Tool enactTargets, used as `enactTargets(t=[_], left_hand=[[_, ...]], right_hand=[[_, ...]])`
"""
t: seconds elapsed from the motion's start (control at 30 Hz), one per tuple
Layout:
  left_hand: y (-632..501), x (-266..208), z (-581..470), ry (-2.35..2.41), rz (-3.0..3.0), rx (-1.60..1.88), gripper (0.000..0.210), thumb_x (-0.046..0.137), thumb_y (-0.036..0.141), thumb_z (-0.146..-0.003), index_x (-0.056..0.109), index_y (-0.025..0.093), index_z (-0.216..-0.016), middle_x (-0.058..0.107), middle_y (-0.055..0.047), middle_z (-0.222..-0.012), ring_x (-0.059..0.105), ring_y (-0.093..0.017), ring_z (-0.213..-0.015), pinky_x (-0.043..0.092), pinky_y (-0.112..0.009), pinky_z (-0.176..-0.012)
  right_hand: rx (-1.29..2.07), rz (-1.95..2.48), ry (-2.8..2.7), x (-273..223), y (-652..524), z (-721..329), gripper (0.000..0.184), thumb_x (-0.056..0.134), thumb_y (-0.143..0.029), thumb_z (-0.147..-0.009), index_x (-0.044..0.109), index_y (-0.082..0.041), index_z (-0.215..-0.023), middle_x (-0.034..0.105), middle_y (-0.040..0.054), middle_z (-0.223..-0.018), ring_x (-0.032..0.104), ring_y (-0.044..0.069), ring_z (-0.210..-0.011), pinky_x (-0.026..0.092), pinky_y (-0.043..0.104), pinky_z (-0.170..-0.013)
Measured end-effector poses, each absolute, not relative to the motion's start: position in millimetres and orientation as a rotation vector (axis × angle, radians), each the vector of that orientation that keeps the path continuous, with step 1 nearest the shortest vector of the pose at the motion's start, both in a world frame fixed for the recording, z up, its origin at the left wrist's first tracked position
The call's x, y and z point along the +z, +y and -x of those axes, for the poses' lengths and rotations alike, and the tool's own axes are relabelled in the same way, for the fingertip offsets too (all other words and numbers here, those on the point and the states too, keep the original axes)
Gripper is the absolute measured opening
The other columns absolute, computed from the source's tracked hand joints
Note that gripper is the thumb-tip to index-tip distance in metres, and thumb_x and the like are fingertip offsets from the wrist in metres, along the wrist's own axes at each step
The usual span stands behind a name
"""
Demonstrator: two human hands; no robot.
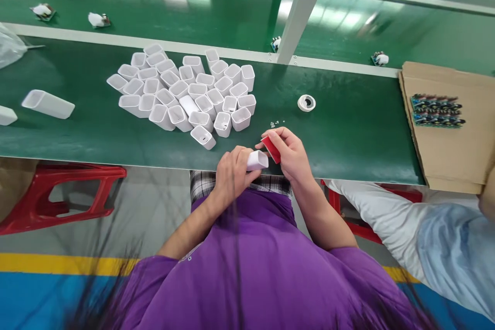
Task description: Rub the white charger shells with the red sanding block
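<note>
White plastic casing (257, 160), rounded-rectangular, one: at the near edge of the table (359, 139), in the left hand (233, 172). Left grip closed around it, fingers over the top, thumb beneath; one end points to three o'clock. Clock positions below are taken from this casing.

Red flat piece (271, 150), one: just beside the casing at two o'clock, in the right hand (290, 153). Right grip pinched on it between thumb and fingers. Contact between piece and casing: cannot be told.

White crumbs (275, 124), several: loose on the table at one o'clock, near the right fingertips.

White ring-shaped roll (311, 104), one: lying flat, between one and two o'clock.

Casing cluster (185, 89), many alike: packed close between ten and eleven o'clock, most with open mouths upward; one shows a plain white side.

Lone casing (50, 105), one: on its side, between nine and ten o'clock, well apart from the cluster.

Clear plastic bag (11, 47): at ten o'clock, cut by the picture's edge.

Cardboard sheet (450, 162): three o'clock, bearing rows of populated circuit boards (436, 111).

Red plastic stool (104, 188): between eight and nine o'clock, below table height.

Co-worker in light blue top (456, 255): four o'clock, seated.
</note>
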State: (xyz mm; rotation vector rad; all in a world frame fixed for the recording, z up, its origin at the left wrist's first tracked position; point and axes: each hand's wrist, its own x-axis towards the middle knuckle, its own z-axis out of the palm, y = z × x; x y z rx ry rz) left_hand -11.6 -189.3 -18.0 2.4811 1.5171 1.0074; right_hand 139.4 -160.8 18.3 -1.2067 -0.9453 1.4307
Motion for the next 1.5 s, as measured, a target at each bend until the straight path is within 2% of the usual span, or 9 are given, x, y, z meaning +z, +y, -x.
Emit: enactTargets(t=[0.3,0.5,0.7,0.83,0.97,1.07,1.2,1.33,1.5], left_hand=[[-184,-21,10,1.587,-2.491,1.017,0.019,0.059,0.037,-0.088,0.057,0.018,-0.086,0.062,-0.005,-0.073,0.060,-0.021,-0.068,0.041,-0.032,-0.063],[-188,-18,13,1.569,-2.303,0.933,0.025,0.066,0.037,-0.080,0.058,0.020,-0.096,0.067,-0.004,-0.081,0.064,-0.022,-0.072,0.043,-0.033,-0.067],[-188,-7,24,1.434,-1.790,0.928,0.048,0.068,0.044,-0.076,0.050,0.021,-0.114,0.071,-0.005,-0.100,0.068,-0.021,-0.081,0.049,-0.030,-0.068],[-188,-3,38,1.186,-1.656,0.897,0.041,0.065,0.047,-0.080,0.056,0.020,-0.109,0.072,-0.005,-0.096,0.066,-0.019,-0.079,0.050,-0.029,-0.069],[-187,-2,50,0.938,-1.535,0.850,0.049,0.064,0.055,-0.082,0.061,0.021,-0.116,0.072,-0.007,-0.099,0.066,-0.022,-0.087,0.053,-0.032,-0.071],[-182,-4,54,0.903,-1.368,0.857,0.058,0.060,0.064,-0.082,0.062,0.021,-0.121,0.072,-0.010,-0.101,0.067,-0.026,-0.094,0.053,-0.034,-0.071],[-173,-7,52,0.904,-1.139,0.948,0.070,0.049,0.078,-0.081,0.063,0.019,-0.117,0.068,-0.008,-0.089,0.062,-0.020,-0.069,0.047,-0.030,-0.053],[-171,-6,51,0.880,-1.145,1.042,0.068,0.072,0.077,-0.066,0.056,0.020,-0.101,0.057,0.002,-0.069,0.048,-0.011,-0.050,0.039,-0.025,-0.046],[-173,-3,54,0.795,-1.076,0.975,0.053,0.073,0.067,-0.075,0.047,0.021,-0.085,0.060,0.003,-0.063,0.049,-0.010,-0.043,0.034,-0.023,-0.039]], right_hand=[[1.244,1.069,-1.300,20,-183,-127,0.033,0.069,-0.055,-0.086,0.065,-0.022,-0.079,0.071,0.0060,-0.105,0.068,0.020,-0.103,0.053,0.038,-0.098],[1.283,1.162,-0.922,12,-165,-127,0.037,0.068,-0.059,-0.084,0.060,-0.023,-0.086,0.067,0.0007,-0.097,0.072,0.015,-0.076,0.060,0.030,-0.071],[1.444,0.952,-1.068,21,-172,-133,0.038,0.069,-0.059,-0.084,0.061,-0.023,-0.079,0.072,0.0047,-0.109,0.068,0.021,-0.110,0.057,0.037,-0.094],[1.367,0.922,-1.238,25,-177,-119,0.036,0.068,-0.059,-0.085,0.063,-0.023,-0.080,0.071,0.0050,-0.104,0.068,0.018,-0.098,0.057,0.034,-0.090],[1.353,1.042,-1.054,23,-165,-116,0.038,0.071,-0.059,-0.081,0.062,-0.023,-0.081,0.069,0.0017,-0.102,0.065,0.011,-0.071,0.056,0.026,-0.065],[1.484,0.974,-1.010,25,-159,-117,0.040,0.070,-0.062,-0.081,0.063,-0.022,-0.080,0.071,0.0031,-0.102,0.068,0.015,-0.081,0.058,0.028,-0.069],[1.455,0.902,-1.107,28,-163,-108,0.039,0.065,-0.062,-0.085,0.061,-0.023,-0.079,0.071,0.0036,-0.100,0.068,0.020,-0.098,0.057,0.036,-0.090],[1.268,0.927,-1.214,26,-169,-92,0.038,0.059,-0.061,-0.090,0.059,-0.024,-0.082,0.069,0.0046,-0.101,0.066,0.019,-0.094,0.056,0.035,-0.088],[1.191,1.003,-1.145,25,-160,-85,0.035,0.063,-0.057,-0.089,0.059,-0.023,-0.080,0.065,0.0044,-0.107,0.065,0.015,-0.082,0.057,0.032,-0.079]])
